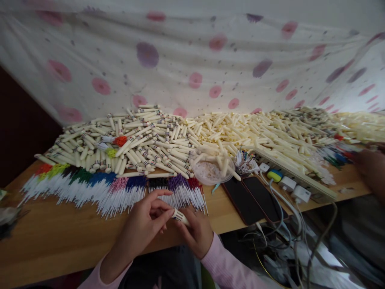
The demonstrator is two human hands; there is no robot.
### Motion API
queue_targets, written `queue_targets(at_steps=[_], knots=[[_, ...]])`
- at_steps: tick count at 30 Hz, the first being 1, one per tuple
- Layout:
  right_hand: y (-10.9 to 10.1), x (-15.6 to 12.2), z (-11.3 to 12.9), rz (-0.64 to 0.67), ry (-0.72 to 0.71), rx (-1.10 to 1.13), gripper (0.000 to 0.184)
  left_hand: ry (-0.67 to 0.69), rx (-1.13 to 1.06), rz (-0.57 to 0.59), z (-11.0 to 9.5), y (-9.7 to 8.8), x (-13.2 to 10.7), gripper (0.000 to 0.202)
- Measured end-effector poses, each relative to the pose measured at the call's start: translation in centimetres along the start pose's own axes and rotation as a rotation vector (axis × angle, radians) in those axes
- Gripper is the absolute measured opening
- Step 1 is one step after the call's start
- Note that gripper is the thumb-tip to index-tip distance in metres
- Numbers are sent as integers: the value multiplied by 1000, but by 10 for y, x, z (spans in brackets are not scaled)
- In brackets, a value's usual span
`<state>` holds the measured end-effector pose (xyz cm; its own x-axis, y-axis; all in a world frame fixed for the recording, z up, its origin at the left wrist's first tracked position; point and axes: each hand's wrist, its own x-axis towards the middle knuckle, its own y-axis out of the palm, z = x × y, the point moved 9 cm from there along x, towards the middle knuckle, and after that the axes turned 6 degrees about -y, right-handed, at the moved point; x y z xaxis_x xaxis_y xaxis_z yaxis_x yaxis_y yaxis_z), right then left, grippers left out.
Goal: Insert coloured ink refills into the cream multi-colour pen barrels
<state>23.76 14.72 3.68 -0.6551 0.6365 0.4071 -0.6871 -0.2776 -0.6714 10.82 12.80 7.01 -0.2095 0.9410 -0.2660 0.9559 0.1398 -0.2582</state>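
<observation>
My right hand [197, 232] is closed round a cream pen barrel [180, 216] with dark stripes, held at the table's near edge. My left hand [147, 224] pinches the barrel's left end with thumb and forefinger. Just beyond my hands lies a row of thin white refills [114, 192] with coloured tips, sorted by colour. Behind them is a heap of finished striped barrels [135, 140].
A large heap of plain cream barrels [270, 132] fills the back right. A clear bowl [212, 166], two dark phones [252, 196], a power strip [300, 176] with chargers and hanging cables sit at right. Another person's hand [369, 168] is at the far right. A spotted cloth [192, 60] hangs behind.
</observation>
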Motion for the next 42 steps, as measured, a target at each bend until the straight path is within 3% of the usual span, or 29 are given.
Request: queue_targets(at_steps=[7, 15, 17, 19, 22, 24, 27, 30, 34, 42], knots=[[2, -1, 2, 14, -39, -64, 27, -44, 58, 83, 2, 1, -4, 45], [4, 0, 1, 39, -47, -54, 29, 68, 100, 149, -6, -2, -8, 39], [4, 0, -1, 38, -28, -40, 30, 82, 144, 88, -8, -19, -4, 33], [4, 0, -3, 34, -15, -30, 30, 83, 199, -54, -6, -53, 1, 30], [6, 0, -4, 36, -15, -27, 28, 50, 429, -418, 1, -123, 2, 30], [7, -1, -5, 35, -25, -29, 27, -108, 777, -662, 13, -166, -1, 29], [9, -1, -6, 29, -35, -47, 28, -226, 953, -747, 33, -202, 3, 30], [10, -1, -7, 27, -36, -68, 28, -272, 994, -750, 54, -216, 10, 30], [13, -3, -9, 52, -31, -54, 26, -279, 1010, -718, 74, -220, 21, 27], [16, -4, -12, 81, -23, -51, 25, -267, 1038, -711, 86, -222, 28, 27]])
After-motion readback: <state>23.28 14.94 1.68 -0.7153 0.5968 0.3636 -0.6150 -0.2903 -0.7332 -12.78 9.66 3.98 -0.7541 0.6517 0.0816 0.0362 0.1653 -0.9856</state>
